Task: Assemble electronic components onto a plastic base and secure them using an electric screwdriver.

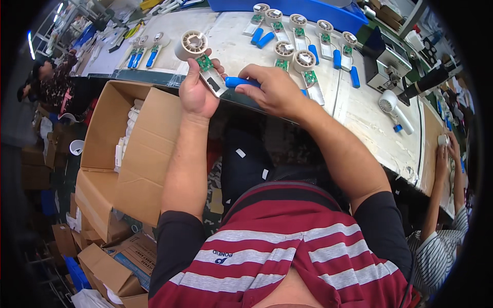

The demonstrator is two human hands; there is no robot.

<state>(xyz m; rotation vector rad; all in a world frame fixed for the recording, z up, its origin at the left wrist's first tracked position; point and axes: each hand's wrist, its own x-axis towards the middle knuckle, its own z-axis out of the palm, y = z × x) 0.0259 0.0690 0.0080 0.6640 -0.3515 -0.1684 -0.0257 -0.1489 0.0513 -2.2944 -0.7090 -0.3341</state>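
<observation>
My left hand (pixel 197 98) is closed round an opened handheld fan (pixel 209 77), with its round cream head up and its handle pointing down toward the right. A green circuit board (pixel 204 62) sits in the handle below the head. Between the thumb and fingers of my right hand (pixel 280 91) is a blue cylindrical battery (pixel 238 82), lying nearly level. The battery's left end is beside the lower part of the handle; whether they touch, I cannot tell. Several similar opened fans (pixel 304 60) with blue batteries lie on the table just beyond my right hand.
A white worktable (pixel 354 115) runs across in front of me, with a blue bin (pixel 303 13) at its back. An assembled white fan (pixel 393 105) lies at right near a dark machine (pixel 385 56). An open cardboard box (pixel 146 138) stands left, holding white parts. Other people work at both sides.
</observation>
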